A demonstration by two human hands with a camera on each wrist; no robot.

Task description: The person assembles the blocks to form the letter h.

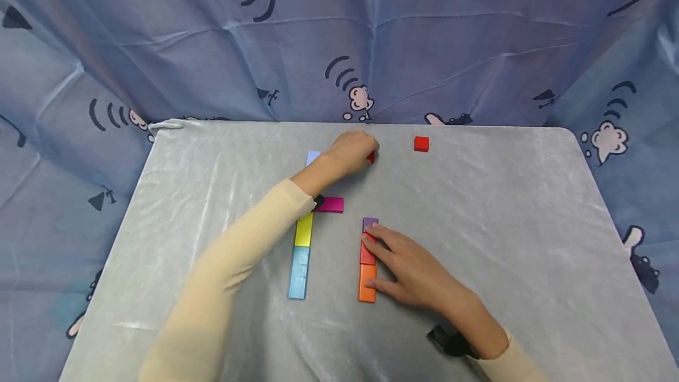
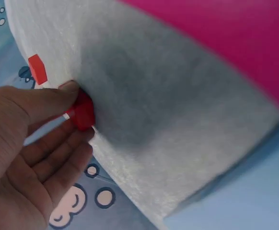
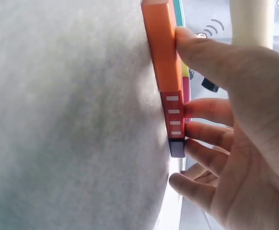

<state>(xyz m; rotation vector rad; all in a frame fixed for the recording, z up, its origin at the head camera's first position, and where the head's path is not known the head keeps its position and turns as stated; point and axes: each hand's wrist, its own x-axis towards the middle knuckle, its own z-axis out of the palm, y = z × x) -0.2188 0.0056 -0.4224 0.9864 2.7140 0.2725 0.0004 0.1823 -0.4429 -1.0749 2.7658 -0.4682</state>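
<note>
My left hand (image 1: 352, 151) pinches a small red block (image 2: 84, 111) between thumb and fingertips at the far side of the table. Under that forearm, a magenta block (image 1: 332, 205) sticks out beside a column made of a light blue block (image 1: 313, 157), a yellow block (image 1: 303, 230) and a sky-blue block (image 1: 299, 273); the arm hides part of it. To the right, a purple block (image 1: 369, 224), a red block (image 1: 368, 251) and an orange block (image 1: 367, 283) lie end to end. My right hand (image 1: 419, 270) rests along this row, thumb on the orange block, fingers extended over the others.
Another small red block (image 1: 421, 144) lies near the far edge of the grey cloth-covered table (image 1: 504, 223). A blue patterned curtain (image 1: 451, 46) hangs behind the table and along both sides.
</note>
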